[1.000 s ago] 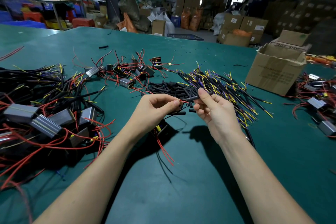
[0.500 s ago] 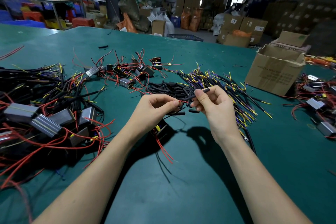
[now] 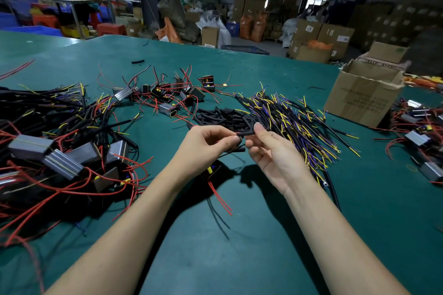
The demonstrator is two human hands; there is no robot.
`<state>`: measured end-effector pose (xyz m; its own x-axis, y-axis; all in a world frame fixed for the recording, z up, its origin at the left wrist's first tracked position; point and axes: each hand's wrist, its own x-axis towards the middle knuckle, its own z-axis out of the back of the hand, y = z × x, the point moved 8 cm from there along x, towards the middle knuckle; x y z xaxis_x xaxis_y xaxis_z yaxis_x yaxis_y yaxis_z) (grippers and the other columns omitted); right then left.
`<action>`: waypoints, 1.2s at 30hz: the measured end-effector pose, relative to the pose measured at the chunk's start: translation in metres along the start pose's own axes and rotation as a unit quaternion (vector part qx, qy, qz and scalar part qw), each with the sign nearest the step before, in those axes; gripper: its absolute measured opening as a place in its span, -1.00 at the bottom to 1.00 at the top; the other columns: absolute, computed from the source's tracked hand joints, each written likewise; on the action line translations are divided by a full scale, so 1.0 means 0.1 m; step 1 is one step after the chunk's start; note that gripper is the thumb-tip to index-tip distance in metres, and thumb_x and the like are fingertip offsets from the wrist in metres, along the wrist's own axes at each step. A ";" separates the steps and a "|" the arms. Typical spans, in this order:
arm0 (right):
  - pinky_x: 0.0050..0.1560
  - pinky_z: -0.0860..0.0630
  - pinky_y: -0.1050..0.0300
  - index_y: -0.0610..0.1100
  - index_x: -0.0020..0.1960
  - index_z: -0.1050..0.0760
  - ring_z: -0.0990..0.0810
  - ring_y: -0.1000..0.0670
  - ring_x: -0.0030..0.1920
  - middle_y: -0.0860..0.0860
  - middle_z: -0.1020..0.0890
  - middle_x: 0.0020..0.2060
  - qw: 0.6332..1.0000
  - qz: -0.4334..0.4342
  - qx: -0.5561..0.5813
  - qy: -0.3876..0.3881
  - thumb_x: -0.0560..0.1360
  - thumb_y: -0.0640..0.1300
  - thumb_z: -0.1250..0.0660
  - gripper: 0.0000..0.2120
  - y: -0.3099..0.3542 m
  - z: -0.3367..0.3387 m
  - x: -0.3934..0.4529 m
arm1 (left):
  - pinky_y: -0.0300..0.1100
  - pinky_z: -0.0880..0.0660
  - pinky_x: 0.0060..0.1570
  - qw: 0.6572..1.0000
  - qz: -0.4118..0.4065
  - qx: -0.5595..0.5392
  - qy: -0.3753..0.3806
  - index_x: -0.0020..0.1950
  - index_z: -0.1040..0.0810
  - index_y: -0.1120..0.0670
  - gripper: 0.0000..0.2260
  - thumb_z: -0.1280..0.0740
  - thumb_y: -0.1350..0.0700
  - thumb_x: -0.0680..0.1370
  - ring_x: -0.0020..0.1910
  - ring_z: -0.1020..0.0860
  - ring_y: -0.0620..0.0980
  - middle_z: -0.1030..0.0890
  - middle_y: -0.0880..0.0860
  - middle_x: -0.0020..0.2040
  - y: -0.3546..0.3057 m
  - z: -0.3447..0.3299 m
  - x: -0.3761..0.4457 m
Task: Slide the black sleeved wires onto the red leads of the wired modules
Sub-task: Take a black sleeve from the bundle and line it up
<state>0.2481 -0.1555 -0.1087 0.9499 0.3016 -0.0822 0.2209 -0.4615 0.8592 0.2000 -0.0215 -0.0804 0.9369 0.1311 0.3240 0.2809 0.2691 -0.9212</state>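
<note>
My left hand (image 3: pixel 206 143) pinches a thin red lead near its tip, above the green table. My right hand (image 3: pixel 271 151) pinches a short black sleeve (image 3: pixel 249 132) between thumb and forefinger, its left end at the red lead's tip. A small black wired module (image 3: pixel 213 170) with red leads hangs just below my left hand, partly hidden by it. A second black sleeve (image 3: pixel 236 150) lies under my fingers. Behind my hands lie a heap of loose black sleeves (image 3: pixel 223 116) and a bundle of black sleeved wires (image 3: pixel 287 117) with yellow and purple ends.
A large tangle of grey-cased modules (image 3: pixel 64 160) with red leads fills the left. Smaller modules (image 3: pixel 167 98) lie at the back centre. An open cardboard box (image 3: pixel 364 96) stands at the right, with more modules (image 3: pixel 417 132) beyond it.
My right hand has shifted slightly, bringing the black sleeve level and closer to the lead tip held by my left hand. My left hand has stayed in place.
</note>
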 end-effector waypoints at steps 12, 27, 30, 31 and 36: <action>-0.39 -0.41 0.30 -0.21 -0.21 -0.54 -0.53 0.06 -0.44 -0.07 -0.65 -0.39 0.918 0.226 -0.325 0.020 0.47 -0.23 -0.42 -0.89 0.25 -0.25 -0.15 | -0.11 -0.53 0.01 0.999 -0.013 0.044 -0.008 -0.09 -0.51 0.05 -0.72 -0.55 0.24 0.34 -0.12 -0.64 0.02 -0.67 0.04 -0.16 0.08 0.05 0.03; -0.54 -0.29 0.31 -0.28 -0.18 -0.47 -0.47 0.09 -0.54 -0.04 -0.65 -0.41 0.965 0.134 -0.223 -0.020 0.50 -0.20 -0.39 -0.83 0.25 -0.02 -0.05 | -0.03 -0.52 -0.10 0.938 -0.179 0.290 -0.060 -0.08 -0.65 0.13 -0.94 -0.44 0.19 0.46 -0.16 -0.61 0.03 -0.67 0.00 -0.18 -0.23 0.13 -0.06; -0.56 -0.26 0.30 -0.26 -0.21 -0.46 -0.44 0.07 -0.57 -0.05 -0.65 -0.42 0.957 0.141 -0.251 -0.033 0.47 -0.16 -0.42 -0.79 0.24 -0.02 -0.04 | -0.26 -0.47 -0.20 0.969 -0.140 0.190 -0.069 -0.15 -0.67 0.12 -0.95 -0.46 0.26 0.43 -0.28 -0.57 -0.20 -0.64 -0.10 -0.27 -0.16 0.13 -0.04; -0.56 -0.25 0.30 -0.25 -0.23 -0.46 -0.44 0.06 -0.58 -0.06 -0.65 -0.42 0.955 0.145 -0.257 -0.034 0.47 -0.16 -0.43 -0.79 0.24 -0.02 -0.04 | -0.31 -0.45 -0.24 0.975 -0.126 0.169 -0.071 -0.16 -0.67 0.11 -0.93 -0.47 0.26 0.43 -0.31 -0.55 -0.23 -0.62 -0.14 -0.30 -0.13 0.12 -0.04; -0.53 -0.28 0.30 -0.22 -0.31 -0.48 -0.43 0.05 -0.58 -0.08 -0.65 -0.42 0.946 0.168 -0.275 -0.026 0.46 -0.17 -0.44 -0.77 0.22 -0.05 -0.04 | -0.22 -0.49 -0.24 0.990 -0.071 0.083 -0.090 -0.14 -0.46 -0.04 -0.71 -0.51 0.25 0.38 -0.35 -0.55 -0.10 -0.64 -0.04 -0.31 0.00 0.09 -0.03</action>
<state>0.2482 -0.1629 -0.0868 0.9588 0.1657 0.2305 -0.2311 -0.0160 0.9728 0.1957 -0.0136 -0.0792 0.8344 0.2445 0.4939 0.3549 0.4472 -0.8210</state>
